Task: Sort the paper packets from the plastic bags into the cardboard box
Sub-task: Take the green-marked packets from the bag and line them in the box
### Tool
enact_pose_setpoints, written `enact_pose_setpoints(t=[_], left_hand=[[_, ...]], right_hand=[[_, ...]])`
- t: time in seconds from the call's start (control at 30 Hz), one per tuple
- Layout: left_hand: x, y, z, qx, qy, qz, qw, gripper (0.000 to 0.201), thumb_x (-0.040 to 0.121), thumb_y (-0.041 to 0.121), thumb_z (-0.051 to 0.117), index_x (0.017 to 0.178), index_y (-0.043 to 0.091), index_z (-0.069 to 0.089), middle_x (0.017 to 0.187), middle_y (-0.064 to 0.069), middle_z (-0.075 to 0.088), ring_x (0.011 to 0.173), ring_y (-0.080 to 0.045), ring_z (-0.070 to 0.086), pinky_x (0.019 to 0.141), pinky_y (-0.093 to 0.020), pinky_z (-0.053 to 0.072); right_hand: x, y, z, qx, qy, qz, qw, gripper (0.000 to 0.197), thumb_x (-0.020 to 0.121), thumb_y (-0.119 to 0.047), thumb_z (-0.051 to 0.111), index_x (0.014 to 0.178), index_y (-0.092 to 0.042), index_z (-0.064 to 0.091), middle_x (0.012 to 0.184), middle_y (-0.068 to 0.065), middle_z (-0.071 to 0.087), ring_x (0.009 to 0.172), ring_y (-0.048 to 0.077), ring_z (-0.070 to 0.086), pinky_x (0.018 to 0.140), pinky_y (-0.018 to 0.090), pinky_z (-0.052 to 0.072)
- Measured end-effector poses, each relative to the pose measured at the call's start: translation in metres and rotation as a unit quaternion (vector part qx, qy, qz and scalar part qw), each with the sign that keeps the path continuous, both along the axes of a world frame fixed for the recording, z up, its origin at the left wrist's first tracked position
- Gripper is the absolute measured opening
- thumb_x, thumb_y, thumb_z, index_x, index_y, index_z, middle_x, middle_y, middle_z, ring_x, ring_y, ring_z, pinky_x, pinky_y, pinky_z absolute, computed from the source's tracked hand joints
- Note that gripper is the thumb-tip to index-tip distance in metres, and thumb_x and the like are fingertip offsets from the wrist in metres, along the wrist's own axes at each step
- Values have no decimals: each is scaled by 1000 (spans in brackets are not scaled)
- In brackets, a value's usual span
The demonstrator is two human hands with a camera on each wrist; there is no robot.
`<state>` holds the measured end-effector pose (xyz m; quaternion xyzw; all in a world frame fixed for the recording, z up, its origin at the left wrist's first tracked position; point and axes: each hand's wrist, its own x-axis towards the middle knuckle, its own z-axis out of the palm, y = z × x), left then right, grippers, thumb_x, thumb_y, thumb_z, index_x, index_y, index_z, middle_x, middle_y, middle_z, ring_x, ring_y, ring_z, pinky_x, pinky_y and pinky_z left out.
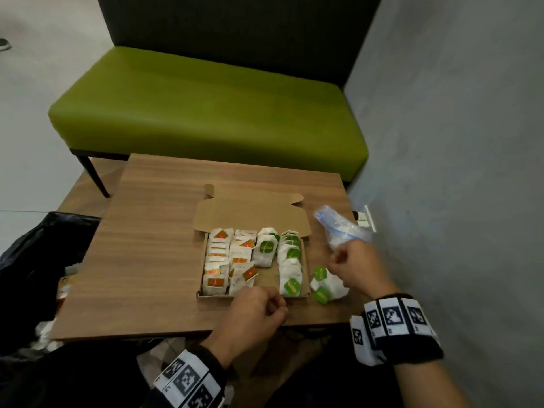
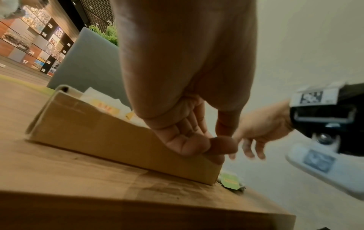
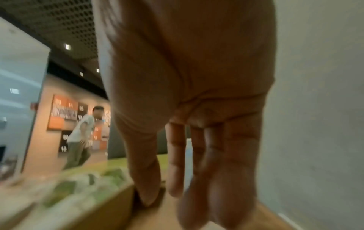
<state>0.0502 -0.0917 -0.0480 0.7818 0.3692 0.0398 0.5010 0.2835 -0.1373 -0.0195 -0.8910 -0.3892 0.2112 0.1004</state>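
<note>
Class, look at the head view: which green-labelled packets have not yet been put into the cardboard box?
The small heap of green-labelled packets lying on the table just right of the cardboard box, under the right hand. All other green-labelled ones sit inside the box.
</note>
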Motion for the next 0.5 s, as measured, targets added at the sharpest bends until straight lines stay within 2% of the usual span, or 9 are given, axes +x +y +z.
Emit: enact_pose_setpoints(t=[0.07,0.1,0.27,0.4,0.5], left_hand=[[6,-2,2,2,0,-2,1000,9,94,29,63,100,29,69,86,12,68,80,2,62,67,-9,49],[10,-3,3,2,-1,-6,1000,8,94,28,63,99,28,69,85,12,67,79,1,63,66,-10,49],[23,-9,8,17,-5,-28,999,5,94,28,63,94,32,66,84,13,66,78,3,62,66,-9,49],[22,-12,11,25,-2,-31,999,6,95,28,62,96,31,67,82,14,65,74,5,61,62,-8,46],[20,-11,10,32,3,-32,999,6,94,29,62,94,32,67,80,14,65,73,5,60,60,-8,45]], right_hand=[[17,-15,-9,-109,-15,2,994,19,75,-32,77,88,-24,67,99,0,68,92,19,65,85,39,56],[21,-19,-14,-122,-9,2,992,28,73,-37,78,95,-26,66,106,0,66,97,19,63,89,39,54],[14,-13,-26,-101,4,23,995,50,74,-50,78,113,-25,62,110,-2,61,106,20,61,92,39,52],[12,-15,-36,-87,7,10,996,44,74,-35,82,112,-25,63,115,-1,62,107,19,60,92,37,51],[13,-21,-40,-53,40,-24,998,38,70,-40,82,100,-33,60,108,-4,65,100,17,62,90,40,53]])
